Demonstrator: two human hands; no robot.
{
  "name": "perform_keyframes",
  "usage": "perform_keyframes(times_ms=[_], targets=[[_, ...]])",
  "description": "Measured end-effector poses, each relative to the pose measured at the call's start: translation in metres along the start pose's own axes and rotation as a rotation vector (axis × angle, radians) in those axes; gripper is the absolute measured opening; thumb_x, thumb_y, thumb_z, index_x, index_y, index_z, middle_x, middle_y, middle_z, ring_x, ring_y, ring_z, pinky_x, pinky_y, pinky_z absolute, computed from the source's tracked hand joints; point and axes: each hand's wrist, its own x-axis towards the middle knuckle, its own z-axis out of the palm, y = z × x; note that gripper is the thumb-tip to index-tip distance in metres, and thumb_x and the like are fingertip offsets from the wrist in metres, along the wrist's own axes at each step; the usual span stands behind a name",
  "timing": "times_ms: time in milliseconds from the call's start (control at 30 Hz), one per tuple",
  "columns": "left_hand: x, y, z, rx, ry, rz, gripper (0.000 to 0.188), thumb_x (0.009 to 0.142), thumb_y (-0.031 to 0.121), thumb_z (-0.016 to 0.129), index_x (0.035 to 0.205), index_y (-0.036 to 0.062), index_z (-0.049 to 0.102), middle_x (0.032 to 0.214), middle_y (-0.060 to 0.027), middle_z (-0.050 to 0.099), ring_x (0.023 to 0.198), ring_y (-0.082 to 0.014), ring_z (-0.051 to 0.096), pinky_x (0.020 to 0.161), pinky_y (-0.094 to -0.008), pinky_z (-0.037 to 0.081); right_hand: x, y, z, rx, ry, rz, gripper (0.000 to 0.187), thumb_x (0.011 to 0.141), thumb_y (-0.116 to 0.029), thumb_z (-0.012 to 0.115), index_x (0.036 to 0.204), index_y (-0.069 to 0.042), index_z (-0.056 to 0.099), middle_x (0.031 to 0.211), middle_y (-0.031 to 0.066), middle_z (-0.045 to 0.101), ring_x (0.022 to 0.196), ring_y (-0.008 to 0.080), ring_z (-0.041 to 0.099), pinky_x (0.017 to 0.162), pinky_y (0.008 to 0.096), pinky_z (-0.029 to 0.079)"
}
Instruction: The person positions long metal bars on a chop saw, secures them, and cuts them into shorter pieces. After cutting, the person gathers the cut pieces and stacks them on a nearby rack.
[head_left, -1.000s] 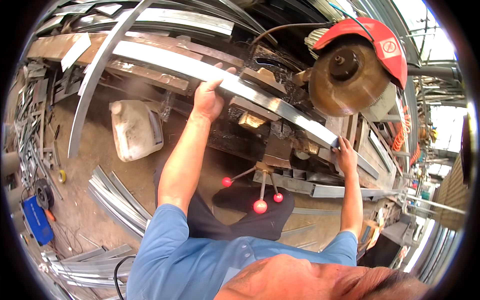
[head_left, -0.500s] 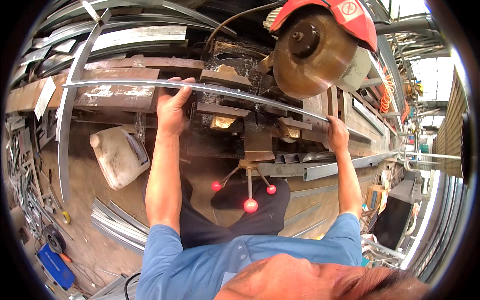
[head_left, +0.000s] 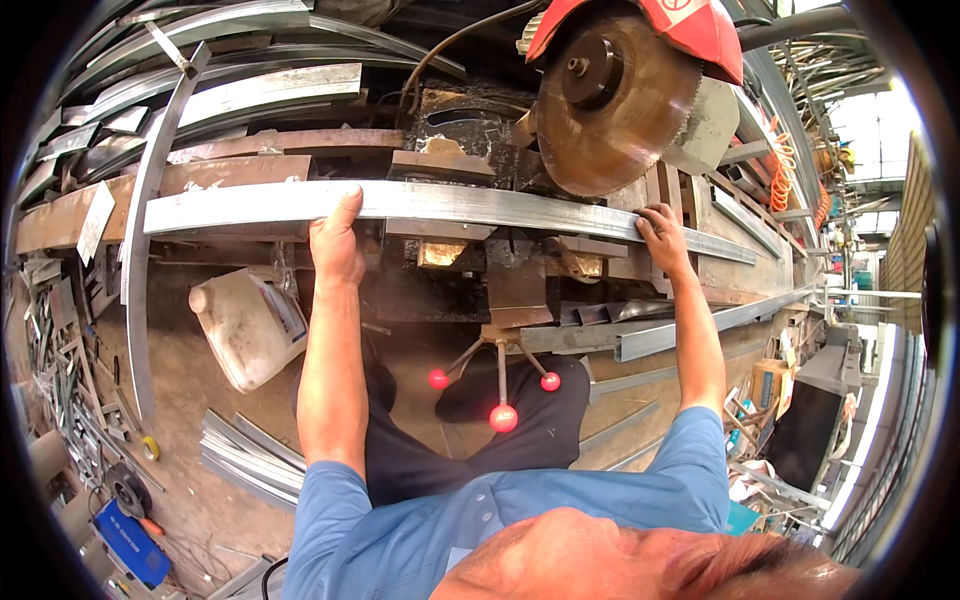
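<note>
- Grip of the left hand [head_left: 338,245], left of the frame's centre: closed on the metal bar [head_left: 480,204], the thumb lying over its pale face; the fingers are hidden behind or under the bar, so how far they wrap cannot be told.
- Grip of the right hand [head_left: 662,238], right of centre: closed on the bar near its right end, fingers bent over the upper edge and thumb against the near side.
- Metal bar: spans the upper middle of the frame, its long axis running left to right, nearly level, bowed by the lens and sloping slightly down toward the right; its broad face is turned to the camera.
- One end points to the left, at the edge of a long grey strip [head_left: 140,300] that runs up and down the left of the frame; touching or just apart, I cannot tell.
- The other end points right; whether the thin grey length beyond the right hand belongs to the bar is unclear.
- Above the bar's right half, upper right of centre, hangs a round saw blade [head_left: 625,110] under a red guard [head_left: 705,35].
- Below the bar, at the centre, a handle with red knobs [head_left: 503,418] points down the frame.
</note>
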Motion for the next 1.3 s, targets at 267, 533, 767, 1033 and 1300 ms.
perform_keyframes(times_ms=[267, 533, 767, 1033, 1300], targets=[[0.012, -0.005, 0.002, 0.127, 0.216, -0.16, 0.031, 0.081, 0.018, 0.08, 0.099, -0.0033, 0.067, 0.093, -0.0098, 0.067, 0.077, -0.0189, 0.063, 0.068, -0.0331, 0.052, -0.023, 0.014, 0.004, -0.083, 0.019, -0.022, 0.047, 0.088, -0.019, 0.067, 0.132, -0.006, 0.058, 0.135, 0.0175, 0.053, 0.126, 0.0361, 0.05, 0.106, 0.0411, 0.04], [0.018, -0.008, 0.004, 0.029, 0.181, -0.136, 0.025, 0.082, 0.019, 0.08, 0.091, 0.0004, 0.066, 0.081, -0.0056, 0.065, 0.065, -0.0157, 0.06, 0.054, -0.0314, 0.05, -0.038, 0.023, -0.001, -0.128, -0.074, -0.056, 0.053, 0.087, -0.015, 0.066, 0.137, -0.006, 0.054, 0.139, 0.0183, 0.051, 0.128, 0.0369, 0.048, 0.108, 0.0416, 0.037], [0.009, 0.016, 0.004, 0.066, 0.247, -0.209, 0.037, 0.081, 0.031, 0.082, 0.093, 0.0003, 0.065, 0.086, -0.0063, 0.064, 0.072, -0.0167, 0.059, 0.057, -0.0313, 0.047, -0.037, 0.005, 0.011, -0.114, 0.023, -0.062, 0.046, 0.088, -0.016, 0.067, 0.132, -0.003, 0.058, 0.135, 0.0187, 0.054, 0.125, 0.0366, 0.051, 0.105, 0.0411, 0.039], [0.025, -0.001, -0.009, 0.162, 0.238, -0.103, 0.042, 0.08, 0.038, 0.082, 0.093, 0.0019, 0.065, 0.086, -0.006, 0.064, 0.074, -0.0182, 0.058, 0.057, -0.0338, 0.048, -0.045, -0.002, 0.011, -0.164, 0.039, -0.094, 0.048, 0.085, -0.012, 0.068, 0.132, -0.006, 0.059, 0.135, 0.0189, 0.053, 0.124, 0.0372, 0.052, 0.104, 0.0404, 0.041], [0.027, 0.0, -0.01, 0.203, 0.201, -0.077, 0.062, 0.082, 0.041, 0.08, 0.115, -0.0094, 0.063, 0.113, -0.015, 0.065, 0.1, -0.0238, 0.061, 0.087, -0.0381, 0.049, -0.034, -0.014, 0.011, -0.173, 0.131, -0.152, 0.05, 0.081, -0.016, 0.073, 0.129, -0.012, 0.062, 0.128, 0.0137, 0.057, 0.118, 0.0351, 0.054, 0.1, 0.0421, 0.043]])
